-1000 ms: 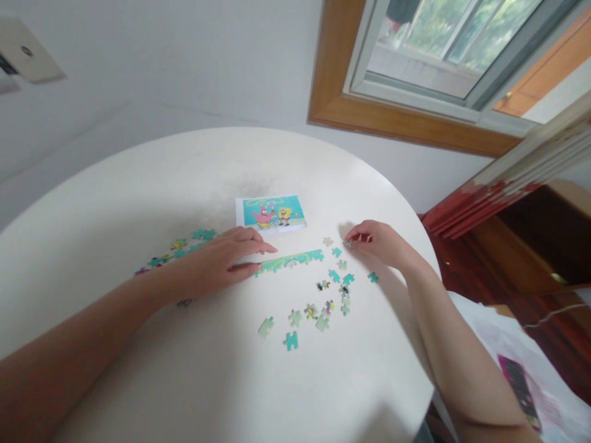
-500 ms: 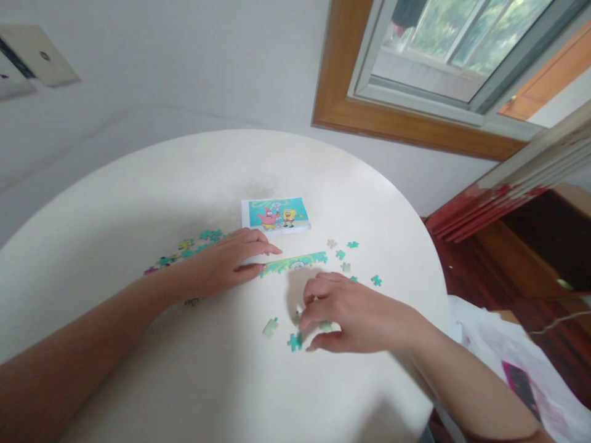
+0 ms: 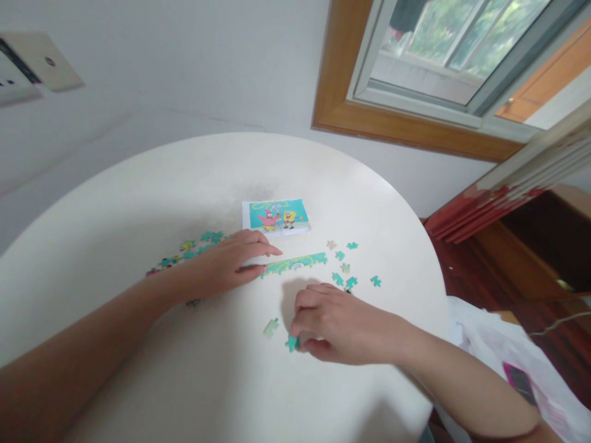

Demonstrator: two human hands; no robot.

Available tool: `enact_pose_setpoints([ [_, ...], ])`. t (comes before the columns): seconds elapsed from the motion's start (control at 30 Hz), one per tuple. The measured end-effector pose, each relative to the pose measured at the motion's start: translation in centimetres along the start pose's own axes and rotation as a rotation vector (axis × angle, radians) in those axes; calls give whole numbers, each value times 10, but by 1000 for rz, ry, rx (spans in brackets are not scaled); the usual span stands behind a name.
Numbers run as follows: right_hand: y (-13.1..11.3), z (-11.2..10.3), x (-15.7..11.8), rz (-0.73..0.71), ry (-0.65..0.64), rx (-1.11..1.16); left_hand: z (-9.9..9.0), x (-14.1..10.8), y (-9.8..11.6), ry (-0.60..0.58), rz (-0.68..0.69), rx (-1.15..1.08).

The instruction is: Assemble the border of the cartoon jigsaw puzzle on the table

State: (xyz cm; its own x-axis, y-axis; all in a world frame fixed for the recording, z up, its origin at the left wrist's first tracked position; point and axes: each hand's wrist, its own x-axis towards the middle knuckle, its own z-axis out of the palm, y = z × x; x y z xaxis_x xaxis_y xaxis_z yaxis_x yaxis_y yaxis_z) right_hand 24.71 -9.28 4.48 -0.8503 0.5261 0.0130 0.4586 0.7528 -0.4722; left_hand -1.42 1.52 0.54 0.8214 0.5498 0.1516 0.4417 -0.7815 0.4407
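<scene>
While the left hand (image 3: 233,261) rests, right fingers (image 3: 299,321) touch a teal piece (image 3: 290,344).

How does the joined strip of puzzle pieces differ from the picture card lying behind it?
The puzzle strip is long and narrow, while the picture card is a much broader rectangle. The puzzle strip has a knobbly lower edge; the picture card has straight edges. The picture card shows full cartoon figures, including a pink one and a yellow one, whereas the puzzle strip shows neither of those. Both have teal with yellowish-green markings and lie on the white table.
</scene>
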Motion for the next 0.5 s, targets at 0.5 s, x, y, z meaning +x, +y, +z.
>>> enact_pose_setpoints([
  [0.5,1,6,2,-7,-33,258,0,1,1,-16,-9,4],
])
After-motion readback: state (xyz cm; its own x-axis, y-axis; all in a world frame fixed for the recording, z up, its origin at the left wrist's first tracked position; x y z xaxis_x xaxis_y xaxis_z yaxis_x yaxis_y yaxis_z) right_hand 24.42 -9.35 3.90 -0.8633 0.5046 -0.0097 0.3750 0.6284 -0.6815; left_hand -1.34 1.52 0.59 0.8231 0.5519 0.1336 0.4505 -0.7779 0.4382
